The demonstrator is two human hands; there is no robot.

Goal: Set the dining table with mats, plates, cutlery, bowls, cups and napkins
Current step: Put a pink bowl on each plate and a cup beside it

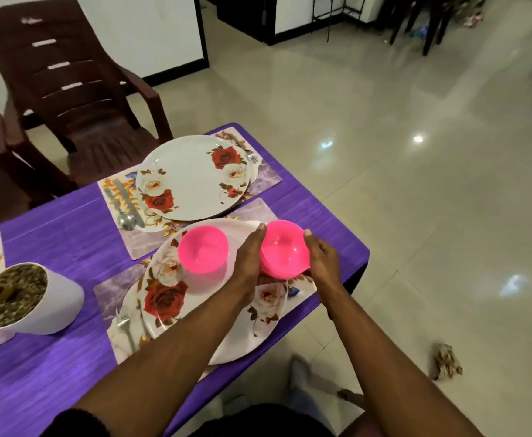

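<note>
On the near plate: a pink bowl [203,249] sits open side up on the flowery plate [249,329] closest to the person.
Second pink bowl [285,248]: it is held up between both hands, over the right edge of the near plate, near the corner of the surface.
Left hand [248,259]: its fingers are curled against the left side of the held bowl, gripping it.
Right hand [321,258]: its fingers and thumb are curled round the right side of the same bowl.
Near mat [110,293]: it lies under the near plate, and a fork [125,329] lies on it just left of the plate.
Far plate [192,178]: it has red and white roses and rests on the far mat [268,176].
Spoon [125,216]: it lies on the far mat, left of the far plate, with a knife just beside it.
Second fork [252,158]: it peeks out at the right edge of the far plate.
Surface [53,222]: it has a purple cloth on it.
White pot [42,299]: it stands to the left, full of small pebbles.
Brown chair [69,89]: it stands behind the far mat.
</note>
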